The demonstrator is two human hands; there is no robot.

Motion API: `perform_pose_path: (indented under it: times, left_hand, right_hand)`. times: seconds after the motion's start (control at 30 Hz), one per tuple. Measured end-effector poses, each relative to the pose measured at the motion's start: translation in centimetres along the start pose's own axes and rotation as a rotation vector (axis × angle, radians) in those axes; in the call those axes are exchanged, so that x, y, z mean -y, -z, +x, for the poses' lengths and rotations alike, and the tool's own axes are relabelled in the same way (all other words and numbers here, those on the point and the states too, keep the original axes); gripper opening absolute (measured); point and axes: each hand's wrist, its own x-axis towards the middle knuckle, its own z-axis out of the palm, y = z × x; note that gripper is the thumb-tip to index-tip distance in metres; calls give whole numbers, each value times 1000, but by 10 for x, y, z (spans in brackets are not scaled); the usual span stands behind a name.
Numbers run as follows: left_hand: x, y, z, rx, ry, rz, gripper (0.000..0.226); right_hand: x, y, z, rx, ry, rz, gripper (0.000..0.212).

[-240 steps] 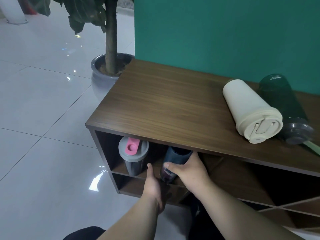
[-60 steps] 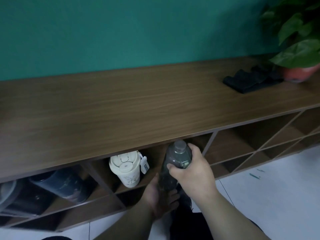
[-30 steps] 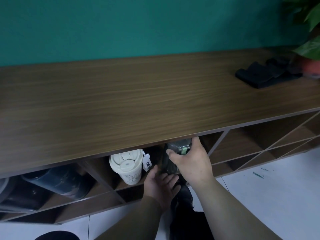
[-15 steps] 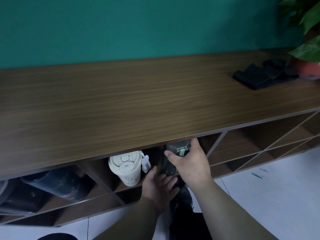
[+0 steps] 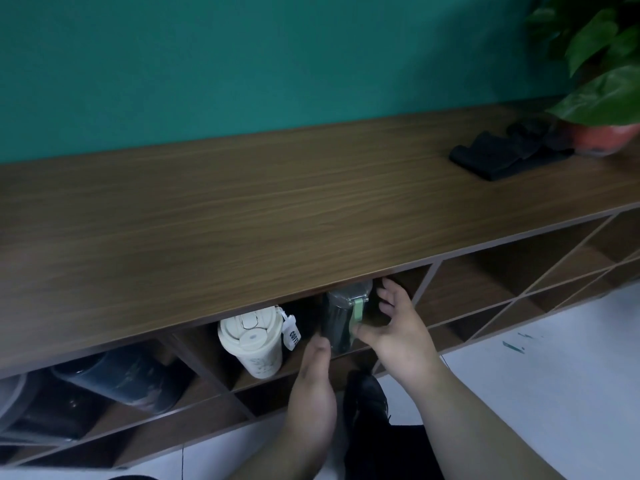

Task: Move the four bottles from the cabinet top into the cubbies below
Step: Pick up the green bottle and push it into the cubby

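Observation:
A dark translucent bottle with a green strap (image 5: 341,317) stands in a cubby under the wooden cabinet top (image 5: 277,209). My right hand (image 5: 398,327) is just right of it with fingers spread, thumb near the strap. My left hand (image 5: 313,386) is below and left of the bottle, its thumb touching the base. A cream tumbler with a tag (image 5: 254,339) sits in the cubby to the left. Further left a dark blue bottle (image 5: 121,382) lies in another cubby. At the far left edge a grey lid (image 5: 10,400) is partly visible.
A folded black cloth (image 5: 502,155) and a potted plant in a red pot (image 5: 602,133) sit on the cabinet top at the right. Diagonal cubbies (image 5: 519,271) extend to the right. White tiled floor (image 5: 554,375) lies below, and a teal wall behind.
My right hand has let go of the dark bottle's top and opened, shifting to its right. The bottle now stands in the cubby. My left hand moved slightly left beside the base.

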Motion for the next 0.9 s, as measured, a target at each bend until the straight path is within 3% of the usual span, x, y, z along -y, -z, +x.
perform_pose_path:
  times: [0.1, 0.2, 0.33, 0.53, 0.7, 0.9]
  left_hand:
    - [-13, -8, 1, 61, -57, -30, 61]
    - [-22, -16, 2, 115, -89, -28, 62]
    - [-29, -21, -4, 151, -138, 8, 91]
    - [-32, -26, -13, 154, -136, 40, 77]
    - [-33, -26, -13, 162, -139, 34, 97]
    - [-40, -26, -18, 149, -126, 58, 97]
  right_hand:
    - [2, -1, -2, 9, -9, 29, 93]
    - [4, -1, -3, 8, -11, 47, 89]
    - [5, -3, -3, 11, -18, 67, 81]
    - [5, -8, -5, 20, -31, 78, 71]
    - [3, -9, -7, 23, -42, 67, 75]
    - [4, -10, -10, 26, -53, 31, 79]
